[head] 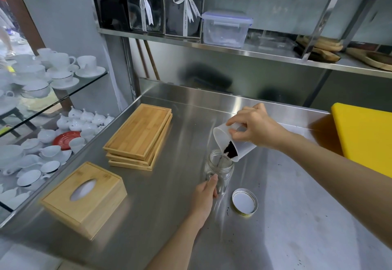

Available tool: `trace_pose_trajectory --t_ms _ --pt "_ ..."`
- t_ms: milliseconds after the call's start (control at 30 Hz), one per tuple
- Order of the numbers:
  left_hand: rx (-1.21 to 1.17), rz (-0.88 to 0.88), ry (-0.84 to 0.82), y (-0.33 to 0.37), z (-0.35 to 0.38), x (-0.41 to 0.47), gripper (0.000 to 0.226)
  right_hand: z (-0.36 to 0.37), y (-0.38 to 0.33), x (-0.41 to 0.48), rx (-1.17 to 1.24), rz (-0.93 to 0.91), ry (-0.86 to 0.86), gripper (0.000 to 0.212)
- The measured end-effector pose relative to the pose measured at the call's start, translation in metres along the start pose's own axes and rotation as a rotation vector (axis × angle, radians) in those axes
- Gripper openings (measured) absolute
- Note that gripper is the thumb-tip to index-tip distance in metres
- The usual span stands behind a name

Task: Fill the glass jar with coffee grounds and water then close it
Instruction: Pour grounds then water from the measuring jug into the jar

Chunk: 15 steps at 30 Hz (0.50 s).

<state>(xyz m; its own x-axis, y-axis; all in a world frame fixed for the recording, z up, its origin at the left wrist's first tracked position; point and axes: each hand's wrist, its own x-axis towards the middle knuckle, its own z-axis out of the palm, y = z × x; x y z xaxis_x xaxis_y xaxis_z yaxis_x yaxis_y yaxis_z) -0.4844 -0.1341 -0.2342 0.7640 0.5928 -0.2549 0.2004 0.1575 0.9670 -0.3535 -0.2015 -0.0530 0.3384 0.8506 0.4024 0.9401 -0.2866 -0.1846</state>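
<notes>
A clear glass jar (221,168) stands open and upright on the steel counter (286,216). My left hand (204,195) grips its near side. My right hand (254,127) holds a translucent plastic cup (244,145) tilted steeply over the jar's mouth. Dark coffee grounds (230,150) sit at the cup's lower lip, and a thin stream falls into the jar. The jar's metal lid (244,201) lies upside down on the counter, just right of the jar, white inside showing.
Three stacked bamboo trays (139,136) and a bamboo tissue box (84,197) lie left of the jar. A yellow cutting board (364,136) leans at the right. White cups and saucers fill glass shelves (53,99) at the far left. Scattered grounds speckle the counter.
</notes>
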Motion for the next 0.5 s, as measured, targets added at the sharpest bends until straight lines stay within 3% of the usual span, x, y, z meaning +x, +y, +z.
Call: trace_pose_trajectory --t_ms 500 --pt "-0.001 -0.004 -0.017 -0.001 0.0 0.002 0.047 0.013 0.007 0.001 -0.099 -0.1 0.042 0.023"
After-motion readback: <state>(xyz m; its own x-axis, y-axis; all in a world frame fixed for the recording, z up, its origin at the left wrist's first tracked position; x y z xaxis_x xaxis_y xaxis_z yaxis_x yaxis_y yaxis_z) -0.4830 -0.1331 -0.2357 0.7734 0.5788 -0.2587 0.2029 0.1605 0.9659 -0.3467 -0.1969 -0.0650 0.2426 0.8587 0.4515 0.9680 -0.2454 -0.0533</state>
